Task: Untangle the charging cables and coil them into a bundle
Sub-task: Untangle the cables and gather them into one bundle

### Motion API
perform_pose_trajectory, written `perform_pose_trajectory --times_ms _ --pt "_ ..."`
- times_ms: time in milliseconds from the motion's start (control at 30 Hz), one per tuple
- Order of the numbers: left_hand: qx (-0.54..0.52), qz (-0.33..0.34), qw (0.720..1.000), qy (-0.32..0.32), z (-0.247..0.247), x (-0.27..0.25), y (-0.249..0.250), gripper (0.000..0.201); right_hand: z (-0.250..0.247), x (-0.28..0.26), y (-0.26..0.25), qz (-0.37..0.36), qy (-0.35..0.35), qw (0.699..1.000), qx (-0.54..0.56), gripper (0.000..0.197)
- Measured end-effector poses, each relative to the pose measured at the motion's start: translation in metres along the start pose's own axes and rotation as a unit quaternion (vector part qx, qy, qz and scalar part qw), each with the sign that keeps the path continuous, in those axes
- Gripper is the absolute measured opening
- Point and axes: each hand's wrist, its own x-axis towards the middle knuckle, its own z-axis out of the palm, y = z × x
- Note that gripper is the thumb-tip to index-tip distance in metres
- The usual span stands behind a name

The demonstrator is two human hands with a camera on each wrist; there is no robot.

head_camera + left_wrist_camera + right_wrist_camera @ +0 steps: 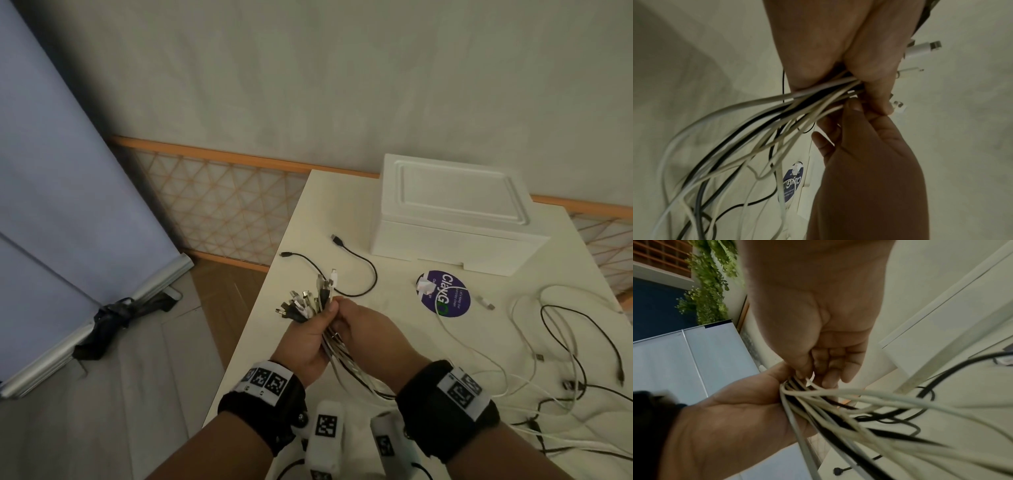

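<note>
My left hand (306, 337) grips a bundle of white and black charging cables (303, 305) just below their plugs, which fan out up and to the left. My right hand (364, 329) pinches the same bundle right beside the left fist. The strands hang from both hands and trail right across the table. In the left wrist view the left hand (849, 56) squeezes the cables (777, 110), and the right hand (865, 162) meets it from below. In the right wrist view the right hand (818, 321) curls its fingers onto the cables (818, 402) held in the left hand (735, 418).
A short black cable (356, 270) lies loose behind the hands on the white table (325, 219). More white and black cables (565, 342) sprawl at the right. A white foam box (455, 212) stands at the back, a purple round sticker (445, 294) before it. The table's left edge drops to the floor.
</note>
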Motion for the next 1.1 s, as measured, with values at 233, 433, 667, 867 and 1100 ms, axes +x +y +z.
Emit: perform_pose_trajectory --times_ms 233,433,667,867,1100 --pt "-0.017 -0.001 1.000 0.009 -0.003 0.007 -0.005 0.045 0.001 0.002 0.008 0.009 -0.005 1.000 -0.018 0.026" --pt "-0.101 0.024 0.990 0.094 -0.023 0.020 0.008 0.022 -0.012 -0.006 0.028 0.067 -0.031 0.993 -0.094 0.028" --pt "-0.050 0.060 0.965 0.250 -0.094 0.032 0.038 0.023 -0.064 -0.053 0.096 0.225 -0.033 0.964 -0.134 0.025" --pt "0.262 -0.019 0.964 0.027 -0.021 0.023 0.013 0.013 -0.037 -0.020 0.035 0.115 -0.053 0.966 -0.227 0.032" --pt "0.261 -0.062 0.963 0.034 -0.013 0.016 0.002 0.020 -0.037 -0.020 0.038 0.150 -0.029 0.977 -0.151 0.049"
